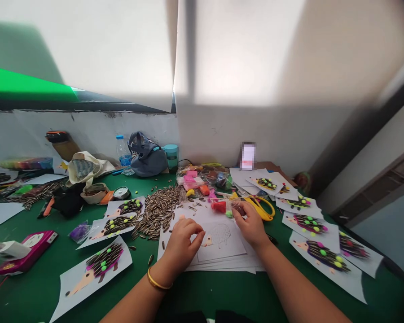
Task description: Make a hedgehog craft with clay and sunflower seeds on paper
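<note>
A drawing of a hedgehog [220, 236] lies on white paper in front of me, with a tan snout coloured at its left end. My left hand [185, 240] hovers at the drawing's left side, thumb and forefinger brought together; anything between them is too small to make out. Over the sheet's upper right, my right hand [249, 223] closes its fingertips on a small clear plastic packet [237, 206] with something brownish in it. Close to those fingers lie a red clay packet [218, 207] and a bit of green clay [229, 214]. More sheets are stacked underneath.
Striped sunflower seeds [160, 208] are heaped left of the paper. Yellow scissors [263, 208] lie to the right. Finished hedgehog pictures [103, 264] flank both sides. Behind stand clay packets [190, 179], a phone [248, 156], a blue bag [148, 161] and a water bottle [123, 154].
</note>
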A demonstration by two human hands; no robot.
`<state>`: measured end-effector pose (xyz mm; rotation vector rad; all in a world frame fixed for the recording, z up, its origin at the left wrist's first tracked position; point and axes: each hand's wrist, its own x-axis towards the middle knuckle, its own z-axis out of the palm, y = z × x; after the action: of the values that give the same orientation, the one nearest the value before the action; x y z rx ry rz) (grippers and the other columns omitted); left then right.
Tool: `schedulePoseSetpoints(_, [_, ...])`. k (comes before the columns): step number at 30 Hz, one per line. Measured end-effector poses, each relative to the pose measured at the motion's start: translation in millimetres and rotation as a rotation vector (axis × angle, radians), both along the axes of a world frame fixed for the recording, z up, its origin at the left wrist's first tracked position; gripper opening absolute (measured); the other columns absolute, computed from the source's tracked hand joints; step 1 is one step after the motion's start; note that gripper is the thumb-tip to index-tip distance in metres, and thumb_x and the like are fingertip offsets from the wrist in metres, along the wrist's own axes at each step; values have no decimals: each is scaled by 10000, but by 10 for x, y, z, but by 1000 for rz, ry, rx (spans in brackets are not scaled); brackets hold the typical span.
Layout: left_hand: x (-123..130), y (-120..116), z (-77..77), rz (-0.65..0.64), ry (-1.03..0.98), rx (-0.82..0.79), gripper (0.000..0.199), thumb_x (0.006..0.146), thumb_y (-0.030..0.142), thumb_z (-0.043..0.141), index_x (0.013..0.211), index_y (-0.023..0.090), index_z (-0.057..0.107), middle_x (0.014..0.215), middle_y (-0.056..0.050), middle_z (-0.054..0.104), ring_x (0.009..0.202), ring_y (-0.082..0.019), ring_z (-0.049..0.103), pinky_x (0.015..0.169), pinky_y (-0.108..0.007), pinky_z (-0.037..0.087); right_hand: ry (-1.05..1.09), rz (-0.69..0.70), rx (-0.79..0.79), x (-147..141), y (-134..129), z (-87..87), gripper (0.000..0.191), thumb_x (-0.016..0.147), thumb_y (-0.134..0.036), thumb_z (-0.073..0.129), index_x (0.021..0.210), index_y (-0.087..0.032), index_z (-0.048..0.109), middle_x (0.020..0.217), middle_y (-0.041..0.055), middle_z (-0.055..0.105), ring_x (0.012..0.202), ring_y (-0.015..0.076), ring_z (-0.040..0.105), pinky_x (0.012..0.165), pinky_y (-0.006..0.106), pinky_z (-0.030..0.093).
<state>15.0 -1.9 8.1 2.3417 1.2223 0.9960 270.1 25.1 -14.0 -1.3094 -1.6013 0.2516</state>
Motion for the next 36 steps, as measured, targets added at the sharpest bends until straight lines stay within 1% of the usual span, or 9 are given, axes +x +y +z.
schedulePoseSetpoints(1, [-26,-23,-18,10,29,-1,71,876,263,614,825,220,637,836,-22,621,849,-195,579,987,-446,384,3,3,2,-2,1,-2,202,904,-351,529,1007,-205,624,913,63,594,795,207,542,724,344,466])
schedulePoseSetpoints(3, [-72,-58,-43,42,86,-17,40,830,239,666,810,219,639,853,-28,626,879,-213,583,917,-425,419,11,13,4,-7,0,-5,217,904,-357,534,1031,-207,626,950,72,607,817,213,553,739,351,475])
schedulePoseSetpoints(5, [-99,-77,-54,49,142,-26,32,840,248,658,820,223,656,869,-36,634,886,-222,588,870,-416,429,18,22,4,-11,-3,-7,228,905,-362,535,1046,-208,626,979,80,614,836,217,560,749,356,482])
schedulePoseSetpoints(7, [-101,-85,-53,35,191,-23,96,890,263,592,863,235,680,886,-44,645,890,-224,595,863,-422,423,19,27,0,-14,-7,-7,232,905,-364,534,1048,-207,626,981,82,614,834,217,561,748,357,484])
schedulePoseSetpoints(9, [-87,-88,-49,30,223,-24,137,908,253,557,903,246,694,903,-49,655,896,-225,604,870,-429,416,15,23,0,-18,-11,-4,229,906,-363,532,1042,-205,625,961,77,611,817,212,556,737,353,481])
schedulePoseSetpoints(15, [-61,-80,-90,62,271,-59,103,809,187,658,881,243,705,933,-43,671,929,-236,617,885,-429,412,0,33,0,-30,-16,-7,222,910,-355,521,1031,-200,624,937,74,603,802,208,542,742,355,474])
schedulePoseSetpoints(22, [-52,-70,-150,42,315,-63,214,841,167,612,982,271,736,938,-39,685,923,-219,631,875,-405,411,8,45,-32,-41,-31,19,233,908,-373,523,1015,-196,629,924,71,595,800,209,543,726,342,467])
schedulePoseSetpoints(29, [-23,-76,-154,26,345,-58,186,839,180,644,928,293,761,903,-30,689,888,-205,633,873,-399,384,2,50,-37,-51,-41,34,237,911,-370,523,1018,-192,636,900,65,587,784,207,537,731,345,463])
schedulePoseSetpoints(36, [-32,-73,-158,22,376,-75,169,839,189,652,932,287,755,926,-31,685,917,-216,621,924,-436,361,16,64,-41,-48,-37,12,223,907,-354,534,1035,-202,636,939,77,602,805,210,544,750,354,472])
